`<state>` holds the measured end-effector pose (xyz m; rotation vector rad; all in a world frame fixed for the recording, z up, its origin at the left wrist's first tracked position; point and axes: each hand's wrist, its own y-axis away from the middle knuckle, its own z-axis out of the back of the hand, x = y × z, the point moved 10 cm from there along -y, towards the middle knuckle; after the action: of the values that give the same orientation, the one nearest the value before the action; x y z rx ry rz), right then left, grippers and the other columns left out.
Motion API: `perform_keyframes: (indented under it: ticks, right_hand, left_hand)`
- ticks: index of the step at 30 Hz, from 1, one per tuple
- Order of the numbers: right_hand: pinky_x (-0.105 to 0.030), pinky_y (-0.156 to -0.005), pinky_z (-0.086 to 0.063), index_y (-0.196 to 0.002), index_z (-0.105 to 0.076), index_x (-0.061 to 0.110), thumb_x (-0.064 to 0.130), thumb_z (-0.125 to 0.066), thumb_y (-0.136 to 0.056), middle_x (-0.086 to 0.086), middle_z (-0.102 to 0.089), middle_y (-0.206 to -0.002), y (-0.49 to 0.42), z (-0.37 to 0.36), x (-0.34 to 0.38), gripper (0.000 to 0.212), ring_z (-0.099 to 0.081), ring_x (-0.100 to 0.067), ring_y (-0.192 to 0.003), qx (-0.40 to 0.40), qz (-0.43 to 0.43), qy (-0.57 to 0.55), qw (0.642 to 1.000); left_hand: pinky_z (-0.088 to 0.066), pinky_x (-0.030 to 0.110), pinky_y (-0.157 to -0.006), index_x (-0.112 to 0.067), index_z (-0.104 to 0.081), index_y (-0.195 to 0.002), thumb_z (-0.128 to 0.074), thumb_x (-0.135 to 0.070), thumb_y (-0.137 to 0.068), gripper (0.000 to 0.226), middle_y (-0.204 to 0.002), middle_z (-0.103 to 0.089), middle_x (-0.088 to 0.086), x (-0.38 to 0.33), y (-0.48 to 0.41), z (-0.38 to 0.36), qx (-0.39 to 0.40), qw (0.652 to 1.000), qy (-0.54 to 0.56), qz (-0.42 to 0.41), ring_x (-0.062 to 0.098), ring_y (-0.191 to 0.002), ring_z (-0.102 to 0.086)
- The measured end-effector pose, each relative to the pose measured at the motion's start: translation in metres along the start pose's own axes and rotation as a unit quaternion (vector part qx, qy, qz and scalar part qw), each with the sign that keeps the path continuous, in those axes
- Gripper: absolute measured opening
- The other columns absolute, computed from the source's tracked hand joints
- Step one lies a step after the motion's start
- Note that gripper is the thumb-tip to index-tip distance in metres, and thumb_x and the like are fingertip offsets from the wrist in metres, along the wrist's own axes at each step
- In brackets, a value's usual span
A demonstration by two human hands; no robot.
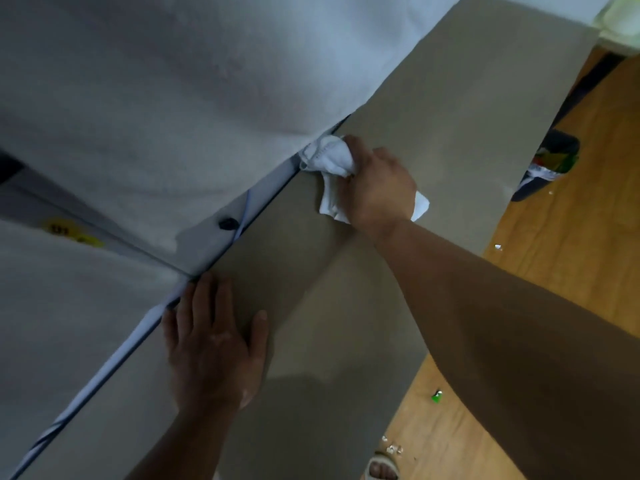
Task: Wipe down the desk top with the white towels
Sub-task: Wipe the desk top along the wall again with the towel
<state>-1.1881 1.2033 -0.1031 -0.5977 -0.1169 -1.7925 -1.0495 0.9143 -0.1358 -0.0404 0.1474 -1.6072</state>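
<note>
Towel (332, 161) sat bunched in your right hand (377, 185), fingers curled round it, at the far edge of the desk (467, 109). Your left hand (214, 344) lay flat, fingers spread, nearer.

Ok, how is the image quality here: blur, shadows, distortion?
Head view: dim and soft; the white towel gripped by the right hand looks smeared; a darker shadow band crosses the desk top beside the left hand; the wide-angle lens tilts the desk edges.

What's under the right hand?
A crumpled white towel on the desk top, gripped by the right hand. Its ends show on both sides; its middle and the desk beneath are covered.
</note>
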Motion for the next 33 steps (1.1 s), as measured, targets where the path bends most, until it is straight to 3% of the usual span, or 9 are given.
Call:
perform_keyframes:
  ticks: [2,5,11,16,19,22,24,33]
  right_hand:
    - [-0.04,-0.072,-0.049,-0.134,-0.061,0.033,0.026,-0.067,-0.081,-0.009,-0.067,-0.096,0.04,0.007,0.013,0.054,-0.065,-0.035,-0.084,-0.019,0.024,0.004,1.0]
    - [-0.04,-0.079,-0.048,-0.139,-0.059,0.032,0.025,-0.073,-0.076,-0.006,-0.067,-0.102,0.113,0.019,0.032,0.065,-0.063,-0.031,-0.09,-0.008,0.071,-0.002,0.997]
    - [-0.042,-0.086,-0.056,-0.141,-0.051,0.03,0.03,-0.057,-0.085,-0.006,-0.069,-0.117,0.202,0.033,0.041,0.056,-0.066,-0.026,-0.097,0.04,0.16,-0.033,0.986]
    - [-0.038,-0.085,-0.053,-0.138,-0.06,0.027,0.034,-0.065,-0.083,-0.005,-0.07,-0.116,0.173,0.047,0.017,0.056,-0.062,-0.025,-0.098,0.014,0.173,0.0,0.985]
    - [-0.038,-0.083,-0.053,-0.14,-0.058,0.028,0.029,-0.075,-0.079,-0.006,-0.069,-0.117,0.141,0.047,-0.003,0.063,-0.062,-0.03,-0.103,0.01,0.139,0.021,0.99]
    - [-0.04,-0.086,-0.051,-0.144,-0.053,0.034,0.037,-0.066,-0.084,-0.005,-0.067,-0.12,0.098,0.043,-0.025,0.061,-0.061,-0.031,-0.108,0.02,0.111,0.02,0.993]
    - [-0.042,-0.085,-0.053,-0.145,-0.052,0.036,0.044,-0.058,-0.085,-0.005,-0.066,-0.118,0.063,0.044,-0.041,0.06,-0.061,-0.033,-0.108,0.015,0.099,0.025,0.995]
    - [-0.046,-0.085,-0.051,-0.142,-0.053,0.035,0.044,-0.06,-0.086,-0.013,-0.066,-0.11,-0.035,0.037,-0.075,0.057,-0.063,-0.041,-0.101,-0.013,0.063,0.002,0.998]
  left_hand:
    - [-0.032,0.064,-0.117,-0.001,-0.055,-0.143,-0.039,-0.056,-0.093,0.076,-0.151,-0.05,0.023,0.0,0.0,0.0,0.001,1.0,-0.005,-0.002,0.044,-0.141,-0.044]
    - [-0.032,0.064,-0.116,-0.003,-0.055,-0.14,-0.038,-0.057,-0.093,0.074,-0.15,-0.05,0.023,-0.002,-0.001,0.001,0.0,1.0,0.003,-0.005,0.044,-0.14,-0.044]
    - [-0.029,0.067,-0.117,-0.006,-0.051,-0.144,-0.043,-0.054,-0.089,0.074,-0.15,-0.048,0.026,-0.002,0.001,-0.001,0.007,0.999,0.012,-0.034,0.047,-0.141,-0.043]
    - [-0.04,0.065,-0.112,-0.009,-0.067,-0.133,-0.056,-0.03,-0.096,0.044,-0.142,-0.058,0.025,-0.033,-0.001,0.019,-0.094,0.986,0.071,-0.118,0.045,-0.133,-0.053]
    - [-0.036,0.066,-0.115,-0.017,-0.06,-0.144,-0.049,-0.039,-0.093,0.057,-0.155,-0.049,0.021,-0.038,-0.019,0.002,-0.012,0.994,0.073,-0.08,0.04,-0.142,-0.048]
    - [-0.026,0.067,-0.12,-0.022,-0.051,-0.152,-0.037,-0.052,-0.096,0.065,-0.162,-0.042,0.017,-0.044,-0.026,-0.012,0.032,0.996,0.038,-0.079,0.036,-0.151,-0.038]
    - [-0.025,0.066,-0.121,-0.024,-0.049,-0.154,-0.034,-0.057,-0.097,0.068,-0.163,-0.041,0.017,-0.044,-0.027,-0.012,0.033,0.996,0.021,-0.076,0.036,-0.151,-0.038]
    - [-0.028,0.065,-0.12,-0.023,-0.049,-0.155,-0.038,-0.058,-0.095,0.07,-0.161,-0.044,0.016,-0.047,-0.03,-0.01,0.03,0.997,0.002,-0.076,0.038,-0.149,-0.038]
